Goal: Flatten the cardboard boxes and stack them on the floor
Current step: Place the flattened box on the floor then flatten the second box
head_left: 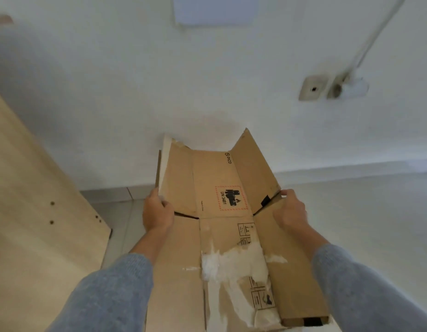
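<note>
Both grips closed on cardboard box [222,212] flaps | left hand [157,212], right hand [290,212] | white wall [207,80], tiled floor [126,212]

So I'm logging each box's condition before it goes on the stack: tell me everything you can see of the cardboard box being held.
The cardboard box is brown corrugated board, opened out and nearly flat, with its far side flaps still angled upward. It carries a red-bordered UN 3481 battery label, a PICO mark and handling symbols. White patches show where tape or a label tore off, and the far left flap has a ragged edge. The left hand grips its left edge and the right hand its right edge, holding it above the floor.
</note>
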